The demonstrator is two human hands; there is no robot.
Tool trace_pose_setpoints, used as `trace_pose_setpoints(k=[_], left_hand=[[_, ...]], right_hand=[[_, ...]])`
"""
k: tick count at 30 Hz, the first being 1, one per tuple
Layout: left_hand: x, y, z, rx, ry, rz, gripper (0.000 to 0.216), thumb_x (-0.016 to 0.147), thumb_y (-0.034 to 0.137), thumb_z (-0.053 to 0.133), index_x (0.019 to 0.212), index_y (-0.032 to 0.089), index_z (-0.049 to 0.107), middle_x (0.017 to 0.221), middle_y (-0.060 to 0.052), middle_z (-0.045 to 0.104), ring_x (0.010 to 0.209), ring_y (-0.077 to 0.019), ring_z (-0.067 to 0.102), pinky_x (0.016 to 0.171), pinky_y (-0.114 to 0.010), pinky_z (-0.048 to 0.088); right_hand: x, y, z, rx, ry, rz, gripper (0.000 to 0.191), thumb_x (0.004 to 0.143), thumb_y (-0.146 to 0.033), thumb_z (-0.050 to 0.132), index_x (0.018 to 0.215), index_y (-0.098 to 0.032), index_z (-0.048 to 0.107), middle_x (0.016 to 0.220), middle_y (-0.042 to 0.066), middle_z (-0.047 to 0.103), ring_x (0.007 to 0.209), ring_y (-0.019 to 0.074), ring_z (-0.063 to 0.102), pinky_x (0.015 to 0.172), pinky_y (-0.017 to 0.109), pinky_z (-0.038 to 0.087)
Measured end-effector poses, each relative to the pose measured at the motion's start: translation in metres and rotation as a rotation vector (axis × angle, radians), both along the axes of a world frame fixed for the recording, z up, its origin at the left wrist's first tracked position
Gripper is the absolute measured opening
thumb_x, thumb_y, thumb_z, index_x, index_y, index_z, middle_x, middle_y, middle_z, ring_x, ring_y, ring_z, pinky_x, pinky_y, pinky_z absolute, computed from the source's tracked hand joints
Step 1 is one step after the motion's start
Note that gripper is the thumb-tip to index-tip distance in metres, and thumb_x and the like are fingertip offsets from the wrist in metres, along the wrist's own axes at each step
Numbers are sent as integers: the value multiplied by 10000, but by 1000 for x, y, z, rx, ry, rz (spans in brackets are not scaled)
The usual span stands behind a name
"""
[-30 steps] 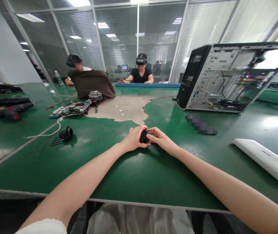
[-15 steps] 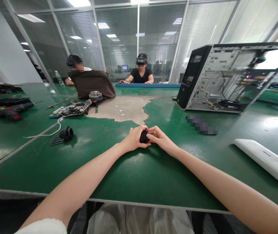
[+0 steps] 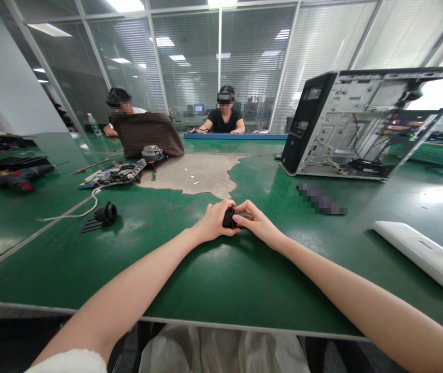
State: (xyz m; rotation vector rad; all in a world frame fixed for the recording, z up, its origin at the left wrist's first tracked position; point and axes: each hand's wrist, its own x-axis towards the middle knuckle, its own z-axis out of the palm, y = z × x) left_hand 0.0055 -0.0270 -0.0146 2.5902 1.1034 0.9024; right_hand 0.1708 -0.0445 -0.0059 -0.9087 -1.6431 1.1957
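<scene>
Between my hands is a small black part [image 3: 228, 219], boxy in outline, close above the green table [image 3: 221, 280]. My left hand [image 3: 212, 221] is closed around its left side, with fingers over the far edge and the thumb at the near edge. My right hand [image 3: 254, 220] pinches its right side between thumb and fingers. Fingers cover much of the part, so its exact kind does not show. On the left lies another black part [image 3: 105, 213] with long prongs, apart from both hands.
An open computer case [image 3: 310, 124] stands at right, behind a white casing [image 3: 419, 254]. A circuit board [image 3: 115, 173], a power drill [image 3: 21, 178] and a brown cover [image 3: 144, 134] are at left. Two people sit across the table, one [image 3: 225, 119] directly opposite.
My right thumb and fingertips have shifted very slightly against the black part. My left hand and the things on the table look the same.
</scene>
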Motion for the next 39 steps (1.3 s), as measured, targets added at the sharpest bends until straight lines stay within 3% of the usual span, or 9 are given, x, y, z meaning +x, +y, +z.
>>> trace_pose_setpoints(k=[3, 9, 19, 26, 30, 39], left_hand=[[0, 0, 1, -10, 0, -1, 573, 641, 418, 641, 1089, 235, 335, 1071, -37, 515, 954, -233, 511, 812, -362, 320], [1, -1, 1, -18, 0, 6, 562, 636, 372, 645, 1086, 245, 333, 1058, -22, 522, 941, -222, 520, 817, -357, 315], [0, -1, 1, -16, 4, 5, 570, 640, 416, 640, 1087, 234, 336, 1064, -33, 516, 944, -228, 516, 808, -357, 321], [0, -1, 2, -23, 1, 7, 558, 637, 377, 644, 1081, 245, 332, 1051, -16, 528, 936, -220, 525, 810, -349, 315], [0, 0, 1, -5, 2, 2, 582, 632, 400, 654, 1082, 239, 323, 1064, -25, 523, 938, -223, 521, 810, -353, 321], [0, -1, 3, -14, 7, 5, 564, 639, 394, 652, 1074, 238, 329, 1058, -25, 525, 939, -222, 523, 810, -352, 325]], right_hand=[[1, 2, -2, -1, -35, -24, 240, 707, -327, 621, 855, -206, 475, 897, 10, 536, 823, 143, 557, 794, 341, 462], [3, -2, 1, -7, 5, 78, 286, 669, -313, 664, 826, -219, 444, 910, 5, 564, 790, 143, 578, 736, 330, 484], [1, 2, -2, -35, -39, -25, 273, 698, -323, 627, 890, -206, 472, 916, 28, 556, 856, 161, 562, 806, 373, 464], [4, -3, 3, -36, 19, 87, 283, 666, -292, 670, 844, -224, 460, 898, 2, 574, 814, 149, 572, 741, 328, 482], [3, -3, 3, -49, 52, 61, 206, 714, -310, 628, 811, -213, 475, 881, 1, 590, 786, 136, 574, 758, 321, 469], [3, 0, 2, -73, -10, 44, 255, 704, -303, 635, 893, -209, 492, 899, 15, 578, 825, 152, 572, 763, 336, 465]])
